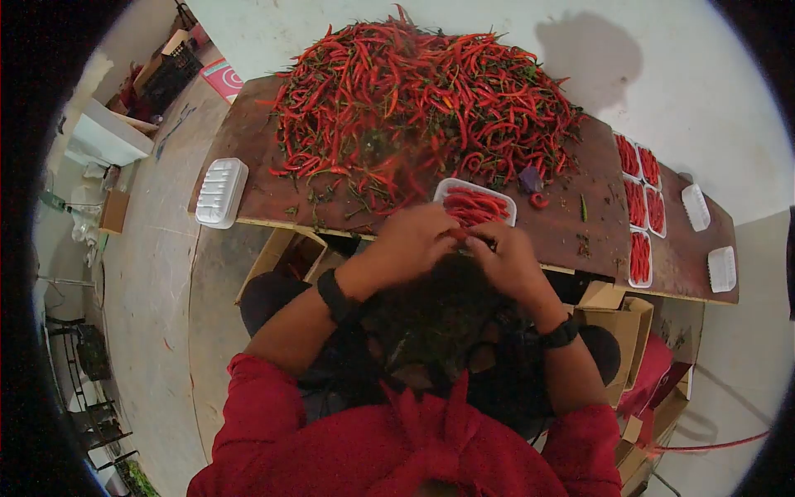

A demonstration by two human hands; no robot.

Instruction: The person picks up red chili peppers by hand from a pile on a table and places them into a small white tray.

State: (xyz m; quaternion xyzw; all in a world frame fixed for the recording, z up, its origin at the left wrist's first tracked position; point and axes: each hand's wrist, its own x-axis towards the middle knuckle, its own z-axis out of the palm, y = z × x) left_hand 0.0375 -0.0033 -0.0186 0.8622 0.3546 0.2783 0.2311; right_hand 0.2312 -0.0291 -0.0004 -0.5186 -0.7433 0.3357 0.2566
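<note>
My left hand (407, 248) and my right hand (507, 258) meet at the table's front edge, fingers pinched together on a red chili (458, 235) that is mostly hidden by the fingers. Right behind them stands a white tray (512, 207) holding a layer of red chilies (474, 204). Beyond it a large heap of red chilies with green stems (431, 99) covers the back of the brown table (600, 195). A curled red chili (539, 200) and a purple piece (530, 179) lie right of the tray.
Several filled trays (640, 257) stand at the right. Farther right are two white trays (722, 270), tilted or turned over. A stack of white trays (221, 193) sits at the table's left end. Open cardboard boxes (633, 331) are below the table.
</note>
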